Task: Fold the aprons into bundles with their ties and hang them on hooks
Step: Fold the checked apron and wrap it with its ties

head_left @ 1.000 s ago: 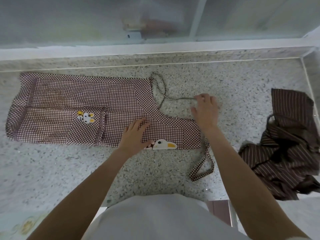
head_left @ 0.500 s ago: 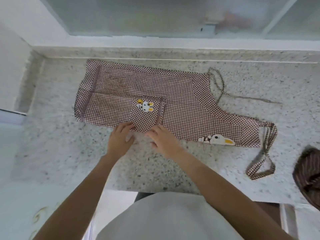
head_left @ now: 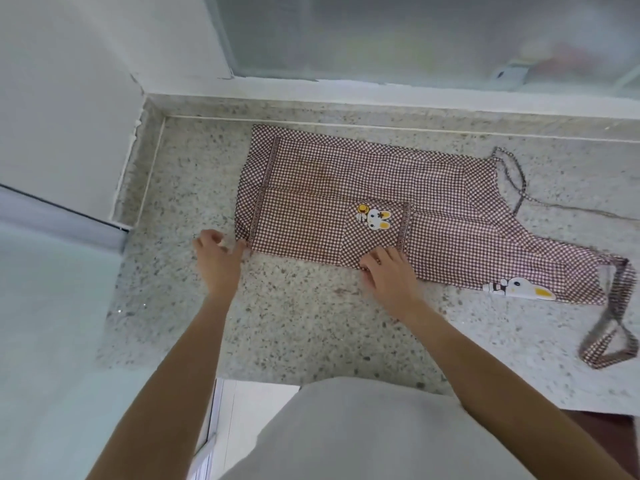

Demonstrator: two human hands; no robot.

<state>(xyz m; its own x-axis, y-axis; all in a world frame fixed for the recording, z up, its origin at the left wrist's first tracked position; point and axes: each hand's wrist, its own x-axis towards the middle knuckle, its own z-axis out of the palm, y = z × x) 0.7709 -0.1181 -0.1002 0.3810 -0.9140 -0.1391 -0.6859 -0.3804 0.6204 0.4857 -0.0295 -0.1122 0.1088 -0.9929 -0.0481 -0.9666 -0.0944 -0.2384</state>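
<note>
1. The apron [head_left: 363, 202], brown-and-white check, lies flat and folded lengthwise on the table [head_left: 311, 323], its hem end to the left and its bib end to the right.
2. A pocket [head_left: 374, 233] with a rabbit patch [head_left: 375, 218] sits near the apron's near edge; a second rabbit patch [head_left: 519, 289] shows at the bib end.
3. A thin tie [head_left: 519, 188] loops off the far right side and trails along the table toward the right edge of the view. A wider check strap [head_left: 613, 327] hangs in a loop from the bib end, lying on the table.
4. The left hand [head_left: 218, 261] is at the apron's near left corner; its grip is a pinch, with fingertips on the hem corner.
5. The right hand [head_left: 388, 275] is at the near edge just below the pocket, fingers curled onto the fabric edge; whether they pinch or only press it, I cannot tell.
6. The table is speckled stone, set in a corner with a white wall [head_left: 69, 98] to the left and a frosted window [head_left: 415, 36] behind.
</note>
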